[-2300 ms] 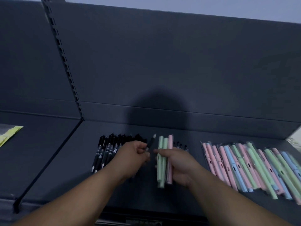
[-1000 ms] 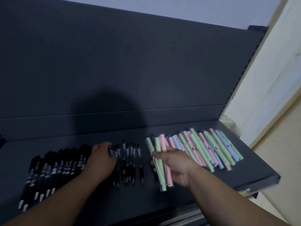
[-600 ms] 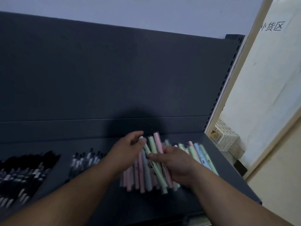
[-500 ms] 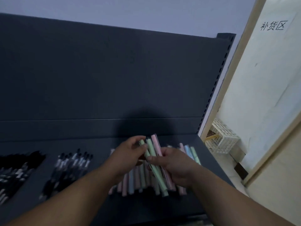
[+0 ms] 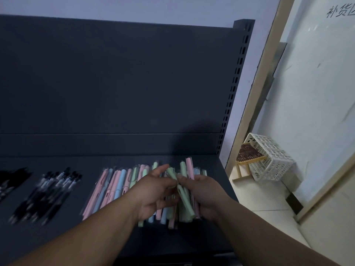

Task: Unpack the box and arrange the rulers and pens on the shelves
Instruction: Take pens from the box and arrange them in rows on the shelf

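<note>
- Reaching in from the bottom edge of the head view, both bare forearms angled inward, meeting over the right end of the dark shelf [image 5: 57, 237].
- Left hand [image 5: 153, 191]: palm turned right, wrist slightly bent, fingers curled; thumb and fingertips pinching the upper part of a green pen [image 5: 182, 196] that slants down to the right.
- Right hand [image 5: 201, 191]: closed round a small bundle of wrapped pens [image 5: 189, 169], one pink and at least one green, tips poking up above the knuckles, lower ends sticking out below the palm; thumb touching the same slanted green pen beside the left fingertips.
- Held above a row of pastel pens [image 5: 113, 187], pink, blue and green in clear sleeves, lying side by side on the shelf, partly hidden under the hands.
- Further left on the shelf, apart from the pastels: two groups of black pens [image 5: 51, 192], blurred.
- Right of the shelf upright, on the floor: white basket [image 5: 269, 158] tipped on its side, against a pale wall.
</note>
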Demonstrator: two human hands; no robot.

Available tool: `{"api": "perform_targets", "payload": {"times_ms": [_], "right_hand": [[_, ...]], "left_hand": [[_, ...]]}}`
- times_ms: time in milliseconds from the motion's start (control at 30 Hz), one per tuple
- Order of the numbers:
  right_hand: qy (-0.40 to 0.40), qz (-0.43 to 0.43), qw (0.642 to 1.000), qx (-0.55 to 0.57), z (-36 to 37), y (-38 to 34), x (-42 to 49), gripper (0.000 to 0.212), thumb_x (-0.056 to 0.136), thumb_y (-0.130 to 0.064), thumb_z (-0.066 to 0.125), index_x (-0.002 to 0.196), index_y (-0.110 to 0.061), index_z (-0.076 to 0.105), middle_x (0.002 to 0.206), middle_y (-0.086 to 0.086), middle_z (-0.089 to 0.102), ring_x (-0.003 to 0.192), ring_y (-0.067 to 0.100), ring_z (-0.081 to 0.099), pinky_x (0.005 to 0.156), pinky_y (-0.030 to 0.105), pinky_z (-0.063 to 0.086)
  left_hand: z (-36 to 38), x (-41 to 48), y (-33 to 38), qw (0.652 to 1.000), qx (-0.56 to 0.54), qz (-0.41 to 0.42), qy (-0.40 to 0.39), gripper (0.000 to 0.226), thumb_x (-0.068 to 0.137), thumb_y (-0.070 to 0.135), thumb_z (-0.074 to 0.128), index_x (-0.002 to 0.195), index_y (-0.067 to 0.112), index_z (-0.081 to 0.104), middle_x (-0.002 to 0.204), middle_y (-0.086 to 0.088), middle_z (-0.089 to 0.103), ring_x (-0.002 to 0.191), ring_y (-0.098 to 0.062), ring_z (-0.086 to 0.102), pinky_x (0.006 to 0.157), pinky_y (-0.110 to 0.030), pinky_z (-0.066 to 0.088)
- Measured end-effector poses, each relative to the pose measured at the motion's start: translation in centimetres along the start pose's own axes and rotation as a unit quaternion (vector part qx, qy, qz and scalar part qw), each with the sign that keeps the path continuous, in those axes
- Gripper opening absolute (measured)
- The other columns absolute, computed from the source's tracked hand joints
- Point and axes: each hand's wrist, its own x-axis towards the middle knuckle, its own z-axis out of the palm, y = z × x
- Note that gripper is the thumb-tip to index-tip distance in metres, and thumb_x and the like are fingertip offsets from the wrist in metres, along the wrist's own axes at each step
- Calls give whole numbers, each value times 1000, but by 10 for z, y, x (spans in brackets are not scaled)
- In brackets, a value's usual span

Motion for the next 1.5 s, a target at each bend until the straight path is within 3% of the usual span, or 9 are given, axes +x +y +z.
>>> {"api": "perform_targets", "payload": {"times_ms": [167, 400, 600, 700, 800, 1000, 1167, 1333, 1500], "right_hand": [[12, 39, 998, 42, -2, -6, 5, 23, 91, -13, 66, 107, 4, 65, 72, 16, 71, 57, 25, 69, 48, 33, 56], [115, -5, 987, -108, -35, -13, 13, 27, 90, -24, 68, 99, 1, 64, 79, 15, 68, 64, 23, 67, 62, 37, 60], [148, -21, 850, -505, -67, -8, 23, 33, 90, -37, 63, 109, -9, 62, 103, 6, 65, 88, 18, 62, 59, 22, 45], [150, -50, 790, -592, -70, -4, 24, 28, 86, -37, 65, 99, -12, 58, 99, 4, 58, 83, 16, 53, 52, 18, 34], [167, -83, 767, -614, -80, 3, 24, 20, 85, -32, 64, 93, -16, 56, 100, 5, 57, 84, 15, 50, 63, 21, 37], [190, -118, 761, -609, -87, 9, 20, 17, 93, -36, 55, 91, -19, 57, 96, 2, 52, 81, 10, 49, 70, 22, 35], [206, -195, 771, -570, -78, 10, 4, 39, 91, -57, 51, 113, -27, 62, 112, -5, 53, 96, 8, 54, 78, 22, 42], [45, -191, 839, -507, -48, 11, -13, 31, 90, -52, 58, 72, -27, 60, 61, -11, 55, 52, -5, 52, 49, 8, 36], [66, -132, 891, -430, -43, 14, -11, 43, 89, -41, 65, 59, -11, 58, 44, -6, 48, 37, 1, 41, 40, 10, 31]], "left_hand": [[7, 5, 3, 1000, -3, 25, 1, 78, 83, -11, 61, 145, 25, 32, 118, -11, 62, 87, -20, 66, 66, -36, 57], [13, 18, 5, 997, 26, 67, 17, 84, 80, -13, 65, 143, 33, 34, 132, -8, 47, 101, -27, 63, 73, -42, 59], [15, 24, -2, 992, 84, 97, 16, 84, 81, -8, 67, 142, 38, 35, 132, -7, 47, 102, -30, 63, 76, -43, 59], [15, 27, -7, 990, 101, 98, 13, 83, 80, -5, 69, 142, 38, 35, 132, -7, 47, 103, -30, 63, 72, -40, 59], [14, 26, -7, 990, 104, 94, 7, 81, 81, -5, 69, 142, 39, 37, 132, -5, 45, 105, -29, 62, 70, -37, 58], [17, 19, -7, 991, 96, 93, 0, 76, 83, -4, 68, 139, 38, 40, 126, -3, 44, 104, -23, 60, 69, -35, 59], [19, 21, -8, 992, 71, 105, 17, 75, 83, -5, 66, 139, 36, 38, 124, -7, 47, 103, -26, 62, 76, -42, 59], [27, 27, -12, 989, 67, 123, 46, 71, 82, -4, 68, 136, 32, 40, 111, -7, 51, 102, -29, 62, 71, -38, 59], [33, 32, -15, 985, 112, 119, 58, 72, 81, 2, 71, 139, 26, 36, 113, -13, 55, 99, -30, 64, 62, -29, 55]]}}
